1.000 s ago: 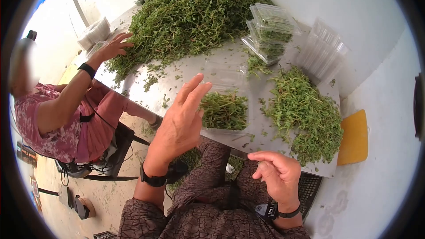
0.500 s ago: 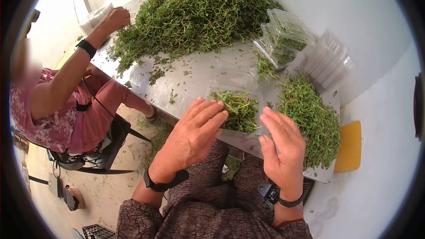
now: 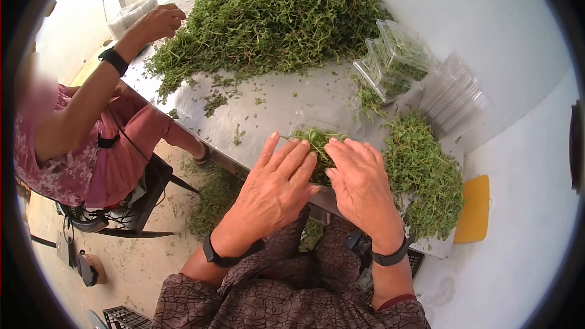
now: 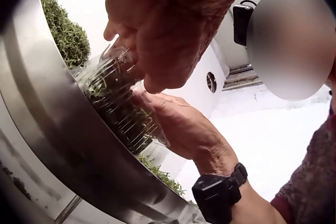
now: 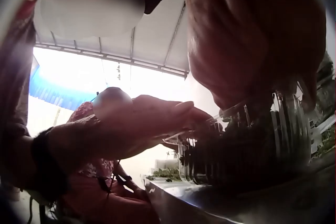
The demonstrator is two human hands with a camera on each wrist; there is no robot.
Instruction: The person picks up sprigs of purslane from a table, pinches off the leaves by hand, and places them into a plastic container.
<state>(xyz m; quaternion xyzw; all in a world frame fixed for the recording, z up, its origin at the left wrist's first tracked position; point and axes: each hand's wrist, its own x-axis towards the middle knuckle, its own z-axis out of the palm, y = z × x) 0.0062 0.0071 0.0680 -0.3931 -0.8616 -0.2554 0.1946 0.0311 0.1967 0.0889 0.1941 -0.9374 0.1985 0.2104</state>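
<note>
In the head view a clear plastic box (image 3: 297, 127) filled with green herb sprigs (image 3: 320, 138) stands at the table's near edge. My left hand (image 3: 272, 192) lies over its left side, fingers extended onto the sprigs. From the right, my right hand (image 3: 361, 189) touches the sprigs with its fingers slightly bent. The left wrist view shows the ribbed wall of the box (image 4: 123, 111) between both hands. In the right wrist view the left hand (image 5: 131, 124) reaches the box rim, and the box (image 5: 236, 150) is dark.
A large herb heap (image 3: 280, 18) covers the back of the steel table (image 3: 268, 109). At the right are filled boxes (image 3: 396, 64), empty stacked boxes (image 3: 454, 97), a smaller herb pile (image 3: 423, 164) and a yellow board (image 3: 473, 209). Another person (image 3: 85, 128) sits at the left.
My left hand has moved from above the box's left side down onto the sprigs. My right hand has come up from beside the lap to the box's right side.
</note>
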